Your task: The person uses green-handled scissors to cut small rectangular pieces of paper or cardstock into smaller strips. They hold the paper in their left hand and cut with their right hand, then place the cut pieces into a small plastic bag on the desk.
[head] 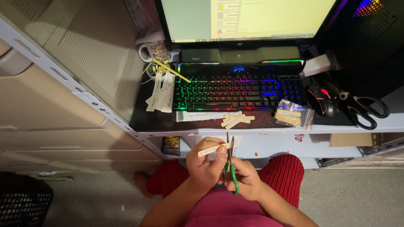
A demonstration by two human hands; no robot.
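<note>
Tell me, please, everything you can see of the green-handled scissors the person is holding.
The green-handled scissors are a small pair with slim metal blades and green handle loops that look plastic. They stand nearly upright in front of the person's lap, blades pointing up toward the desk edge, handles down. The right hand holds them by the loops. The blades meet the end of a narrow yellowish paper strip pinched in the left hand. How far the blades are parted cannot be told.

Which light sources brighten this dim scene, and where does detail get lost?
Head view: the monitor glares, nearly washed out; the rainbow-lit keyboard glows across the desk; the left hand holding a label strip and the right hand with green scissors are dim but readable.
</note>
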